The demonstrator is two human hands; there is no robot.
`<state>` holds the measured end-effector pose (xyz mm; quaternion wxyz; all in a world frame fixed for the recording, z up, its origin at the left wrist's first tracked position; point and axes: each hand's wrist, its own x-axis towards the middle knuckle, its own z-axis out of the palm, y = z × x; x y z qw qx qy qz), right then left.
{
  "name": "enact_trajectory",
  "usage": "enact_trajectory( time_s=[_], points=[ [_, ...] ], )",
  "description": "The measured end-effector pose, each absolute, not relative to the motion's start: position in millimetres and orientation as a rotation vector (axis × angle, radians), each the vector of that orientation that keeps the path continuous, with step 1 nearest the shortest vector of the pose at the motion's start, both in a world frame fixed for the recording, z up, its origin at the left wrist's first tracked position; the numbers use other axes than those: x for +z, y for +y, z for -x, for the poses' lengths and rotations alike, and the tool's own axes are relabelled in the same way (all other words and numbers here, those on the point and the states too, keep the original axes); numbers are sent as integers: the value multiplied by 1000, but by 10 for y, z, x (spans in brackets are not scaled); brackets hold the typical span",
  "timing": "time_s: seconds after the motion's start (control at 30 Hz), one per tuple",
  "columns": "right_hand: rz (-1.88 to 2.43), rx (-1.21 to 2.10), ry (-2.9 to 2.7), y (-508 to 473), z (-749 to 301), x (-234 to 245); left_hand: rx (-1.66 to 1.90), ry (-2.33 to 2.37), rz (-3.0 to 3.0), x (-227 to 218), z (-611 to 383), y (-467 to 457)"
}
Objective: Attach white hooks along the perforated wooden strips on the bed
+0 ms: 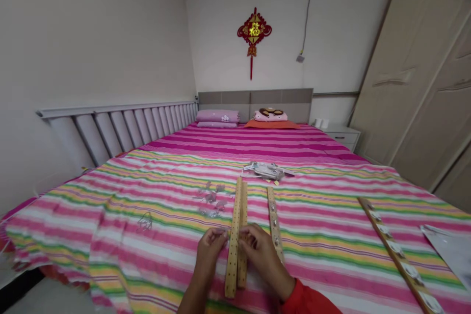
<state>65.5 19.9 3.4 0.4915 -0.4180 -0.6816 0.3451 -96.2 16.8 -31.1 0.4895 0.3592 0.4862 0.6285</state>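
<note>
Two light wooden strips with rows of small holes, a left strip (pixel 233 255) and a right strip (pixel 244 206), lie lengthwise side by side on the striped bedspread. My left hand (pixel 208 251) is at the left strip's left edge, its thumb and fingers pinched together. From the other side, my right hand (pixel 262 249) pinches close to the strips at about the same height. Whatever is between the fingers of either hand is too small to make out. Partly behind my right hand lies a third strip (pixel 273 213) with shiny metal pieces along it.
Small clear plastic packets (pixel 211 199) lie left of the strips, with a tangle of thin thread or wire (pixel 145 222) further left. Beyond is a heap of plastic packaging (pixel 268 170). A longer strip with shiny pieces (pixel 393 248) and a white sheet or bag (pixel 447 250) lie right.
</note>
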Motion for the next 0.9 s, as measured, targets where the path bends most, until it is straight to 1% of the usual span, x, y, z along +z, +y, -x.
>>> enact_trajectory(
  time_s=[0.1, 0.2, 0.3, 0.4, 0.5, 0.63, 0.9],
  points=[
    [959, 734, -1683, 164, -745, 106, 1443, 1193, -951, -117, 772, 132],
    [944, 732, -1630, 150, -807, 117, 1426, 1176, -1076, 35, 599, 91],
    [971, 800, -1504, 165, -864, 66, 1395, 1145, -1134, 124, 472, 55],
    [975, 975, -1312, 206, -934, 4, 1339, 1157, -1117, 174, 406, 47],
    [983, 1160, -1111, 242, -1012, -18, 1368, 1201, -1090, 176, 368, 91],
    [975, 1276, -1005, 257, -1105, 5, 1369, 1176, -1075, 104, 272, 217],
    [1038, 1227, -1001, 475, -1363, -69, 1246, 1156, -1088, 23, 29, 612]
  ],
)
